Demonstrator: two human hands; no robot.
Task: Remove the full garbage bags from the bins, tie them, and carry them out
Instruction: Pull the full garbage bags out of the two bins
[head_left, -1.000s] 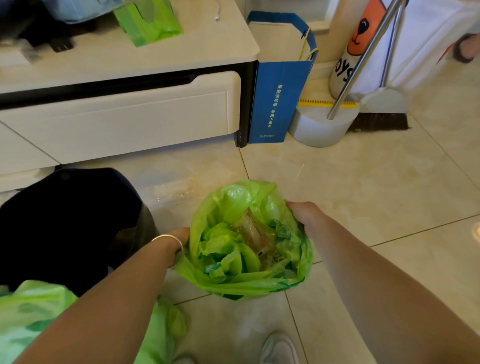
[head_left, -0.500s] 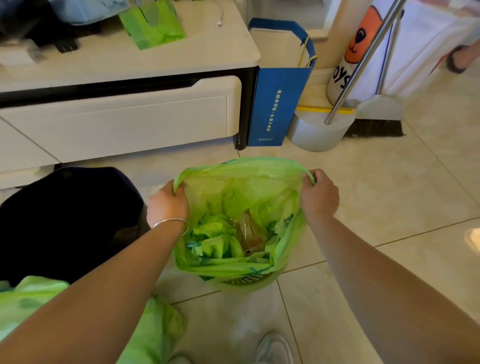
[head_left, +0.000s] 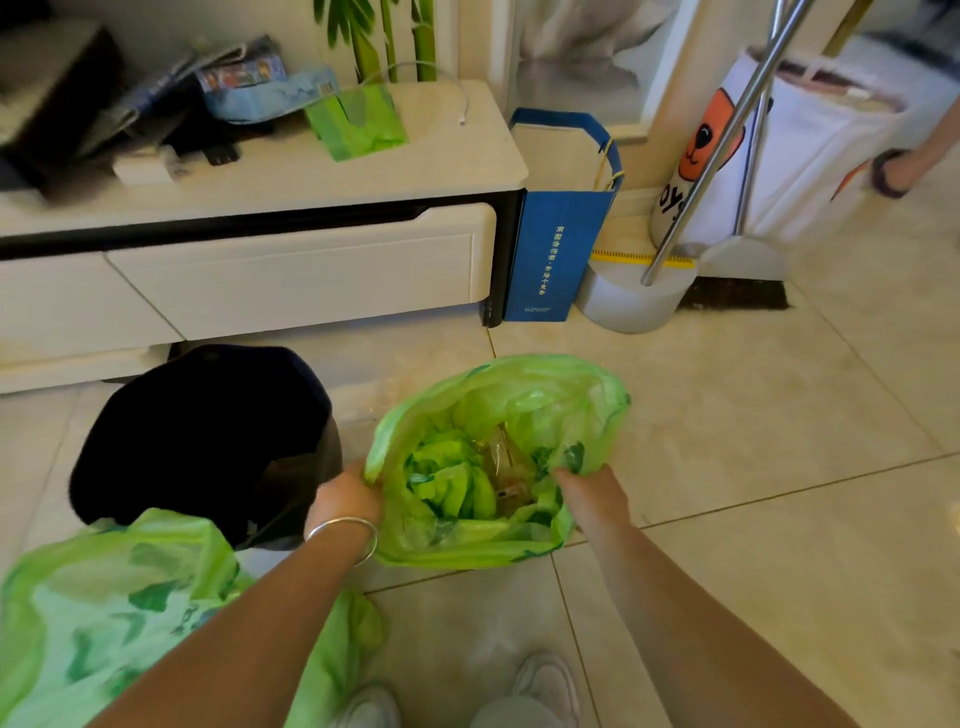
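Tiled floor (head_left: 753, 415) | green garbage bag (head_left: 524, 395) open, crumpled, full

Second green bag (head_left: 104, 613) cut off bottom-left

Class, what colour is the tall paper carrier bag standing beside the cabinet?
Blue, with light lettering down its side; the paper bag shows in the head view.

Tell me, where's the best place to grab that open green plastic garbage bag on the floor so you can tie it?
Probably the loose rim of the green plastic garbage bag, from above at opposite sides. It gapes upward, with trash low inside. The left hand and right hand already hold its near edge.
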